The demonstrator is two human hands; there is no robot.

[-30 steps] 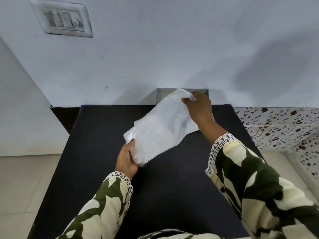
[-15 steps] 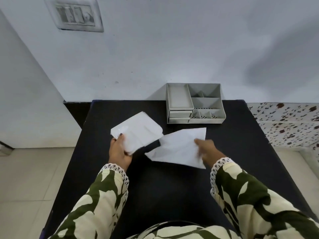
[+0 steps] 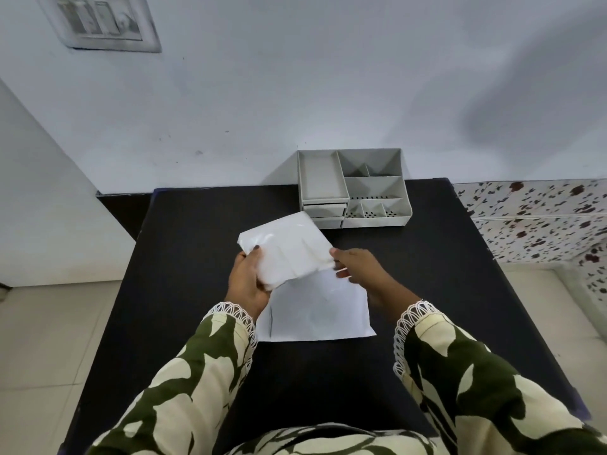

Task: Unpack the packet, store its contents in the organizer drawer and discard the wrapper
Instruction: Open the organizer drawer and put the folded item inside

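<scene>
A soft white packet (image 3: 289,247) is held above the black table (image 3: 184,257), with my left hand (image 3: 248,284) gripping its lower left end. My right hand (image 3: 358,269) pinches the packet's right edge between its fingertips. Under both hands a flat white wrapper (image 3: 322,315) lies on the table, its top part hidden by the packet. The grey organizer (image 3: 374,192) stands at the table's back edge against the wall. It has open compartments on top and two small shut drawers (image 3: 325,215) at its front left.
A white wall with a switch plate (image 3: 101,23) rises right behind the table. Light floor tiles (image 3: 49,323) lie to the left. A speckled tiled ledge (image 3: 538,218) borders the table's right side.
My right hand left the wrapper flat on the table and rose to the packet's right edge. My left hand brought the packet toward the middle, over the wrapper.
</scene>
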